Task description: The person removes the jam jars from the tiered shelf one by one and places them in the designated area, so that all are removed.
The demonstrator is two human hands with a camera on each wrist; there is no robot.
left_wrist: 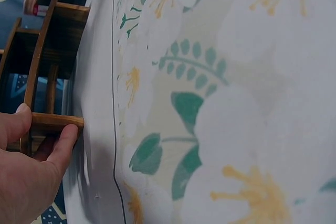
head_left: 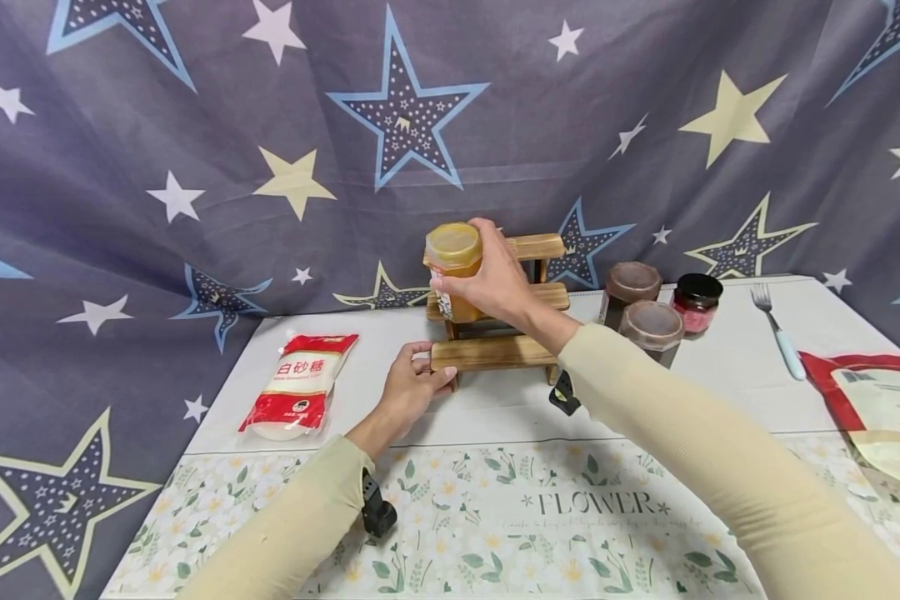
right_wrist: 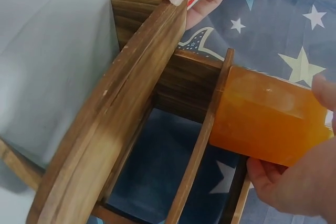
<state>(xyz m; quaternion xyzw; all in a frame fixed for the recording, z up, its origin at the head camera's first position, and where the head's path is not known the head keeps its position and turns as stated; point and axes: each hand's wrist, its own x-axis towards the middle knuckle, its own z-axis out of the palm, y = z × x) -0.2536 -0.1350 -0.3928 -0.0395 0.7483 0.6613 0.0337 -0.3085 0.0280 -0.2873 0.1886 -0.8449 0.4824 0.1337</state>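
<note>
My right hand [head_left: 498,279] grips a jar of orange-amber contents [head_left: 457,260] with a translucent yellowish lid, its label partly covered by the fingers. In the right wrist view the jar [right_wrist: 265,116] is at the middle tier of a three-tier wooden stand [head_left: 487,353], its base right at that board. My left hand [head_left: 408,386] holds the left end of the stand's lowest board. Thumb and fingers pinch that board's end in the left wrist view, where the left hand [left_wrist: 34,169] is at the lower left. The right forearm hides part of the stand's right side.
A red-and-white sugar bag [head_left: 300,385] lies left of the stand. To the right stand two brown-lidded jars [head_left: 633,283] and a black-lidded jar with a pink label [head_left: 696,303]. Farther right are a blue-handled fork [head_left: 786,346] and a red-and-cream packet [head_left: 881,408]. A starry curtain [head_left: 217,167] hangs behind.
</note>
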